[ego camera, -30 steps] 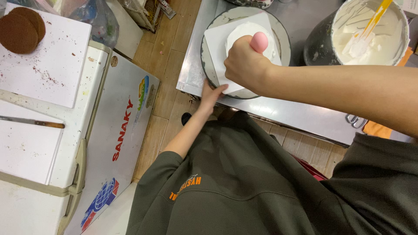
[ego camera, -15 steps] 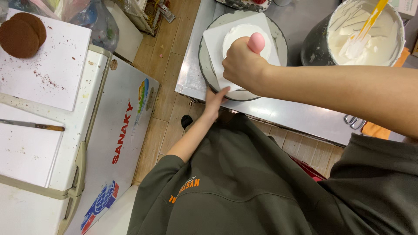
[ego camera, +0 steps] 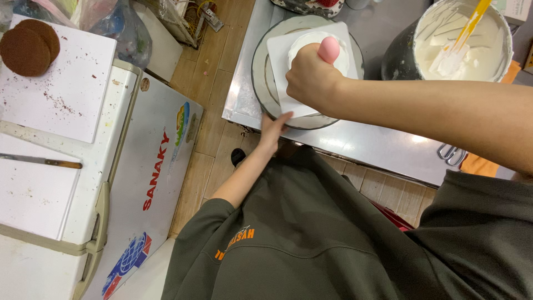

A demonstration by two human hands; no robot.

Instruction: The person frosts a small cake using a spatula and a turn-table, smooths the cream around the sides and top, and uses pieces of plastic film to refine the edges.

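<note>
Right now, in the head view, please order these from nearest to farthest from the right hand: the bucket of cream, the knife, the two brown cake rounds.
From the right hand:
1. Bucket of cream, at upper right on the metal table.
2. Knife, at far left on the white board.
3. Brown cake rounds, at top left corner.
Knife and rounds are nearly equal.

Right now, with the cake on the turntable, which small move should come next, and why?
Probably turn the turntable a little with the left hand, which rests on its near rim. The right hand holds the pink-handled tool against the white cake, so turning would bring a new part under it.
</note>
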